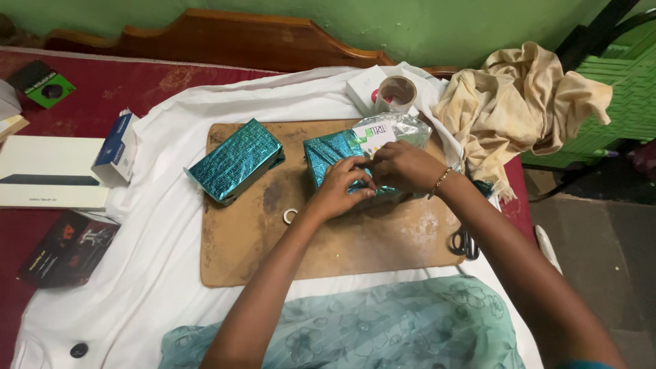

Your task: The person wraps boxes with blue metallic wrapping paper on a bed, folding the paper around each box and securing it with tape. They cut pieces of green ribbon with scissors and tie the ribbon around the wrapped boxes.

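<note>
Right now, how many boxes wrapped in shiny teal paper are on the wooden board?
2. One wrapped box lies alone on the board's left side. The other, partly wrapped, sits mid-board under the left hand and right hand. None seem hidden.

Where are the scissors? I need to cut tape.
In the head view, the scissors lie at the wooden board's right edge, beside the person's right forearm.

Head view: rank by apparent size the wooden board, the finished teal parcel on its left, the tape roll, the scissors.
1. Wooden board
2. Teal parcel
3. Tape roll
4. Scissors, partly hidden by the arm, so its place after the tape roll is unsure.
</note>
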